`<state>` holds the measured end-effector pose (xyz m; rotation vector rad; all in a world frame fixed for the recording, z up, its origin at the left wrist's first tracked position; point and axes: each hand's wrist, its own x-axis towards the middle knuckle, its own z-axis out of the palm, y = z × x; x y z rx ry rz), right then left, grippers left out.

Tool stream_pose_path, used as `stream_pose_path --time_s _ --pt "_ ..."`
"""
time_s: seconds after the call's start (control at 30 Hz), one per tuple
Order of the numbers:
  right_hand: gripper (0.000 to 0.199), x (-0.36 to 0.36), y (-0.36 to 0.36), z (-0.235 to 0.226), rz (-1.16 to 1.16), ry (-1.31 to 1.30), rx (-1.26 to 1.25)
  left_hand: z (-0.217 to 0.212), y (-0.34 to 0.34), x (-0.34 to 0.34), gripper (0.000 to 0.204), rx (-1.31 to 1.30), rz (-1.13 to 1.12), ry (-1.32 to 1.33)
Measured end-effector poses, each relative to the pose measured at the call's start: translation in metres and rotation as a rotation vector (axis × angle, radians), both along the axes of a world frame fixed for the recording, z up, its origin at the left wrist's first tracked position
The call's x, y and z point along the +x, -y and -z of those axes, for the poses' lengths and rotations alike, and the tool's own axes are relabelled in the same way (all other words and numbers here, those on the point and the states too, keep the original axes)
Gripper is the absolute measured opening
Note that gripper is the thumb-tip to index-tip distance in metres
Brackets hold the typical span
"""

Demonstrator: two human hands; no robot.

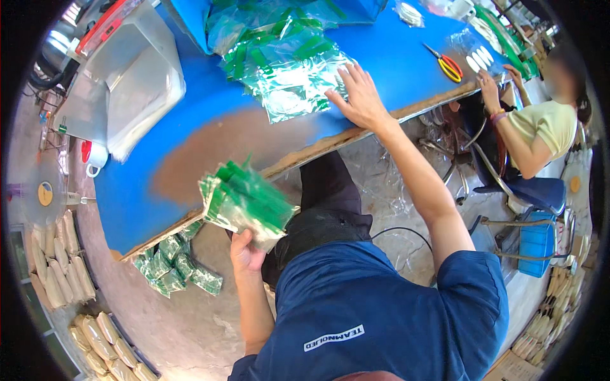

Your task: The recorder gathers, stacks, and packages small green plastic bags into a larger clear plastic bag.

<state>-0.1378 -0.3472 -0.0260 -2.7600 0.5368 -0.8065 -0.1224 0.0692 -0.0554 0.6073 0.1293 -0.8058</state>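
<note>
My left hand (246, 254) is closed round a stack of flat green-and-clear plastic packets (244, 200), held up beside the table's near edge. The upper part of this stack is smeared by motion. Farther off, my right hand (363, 95) lies with its fingers spread at the right edge of a loose pile of similar packets (295, 89). The pile spills from a blue bin (184, 22) onto the blue table (210, 95). What the packets contain cannot be made out.
At the left stand a clear plastic bin (143, 51) with clear bags (143, 101) and a white mug (96, 159). Scissors (450, 68) and white ovals (480, 58) lie at the right, near a seated person (540, 130). Green bundles (175, 267) lie on the floor below the table edge.
</note>
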Motion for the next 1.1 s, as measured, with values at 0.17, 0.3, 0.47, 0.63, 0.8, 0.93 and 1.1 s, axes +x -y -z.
stream_pose_path --time_s 0.17,0.3,0.47,0.63,0.8,0.93,1.1 --pt "0.045 -0.027 -0.091 -0.017 -0.451 -0.071 0.002 0.033 0.004 0.004 0.055 -0.223 0.024 -0.093" --pt "0.035 -0.027 -0.127 -0.02 -0.82 -0.122 0.24 0.024 0.027 0.004 0.051 -0.037 -0.079 -0.067" --pt "0.059 0.002 -0.043 -0.011 -0.08 0.019 -0.049 0.02 0.017 0.0 0.062 -0.029 -0.072 -0.097" --pt "0.057 -0.047 -0.088 -0.016 -0.216 -0.235 0.015 0.033 0.004 -0.004 0.069 -0.151 0.006 -0.088" --pt "0.035 -0.041 -0.145 -0.019 -0.715 -0.109 0.252 0.024 0.016 0.001 0.067 -0.028 -0.011 -0.056" --pt "0.035 0.003 -0.155 -0.033 -0.461 -0.095 0.462 0.021 0.007 0.003 0.058 0.034 -0.118 -0.051" --pt "0.036 0.019 -0.16 -0.018 -0.412 0.063 0.031 0.039 -0.034 0.001 0.062 0.074 -0.167 0.038"
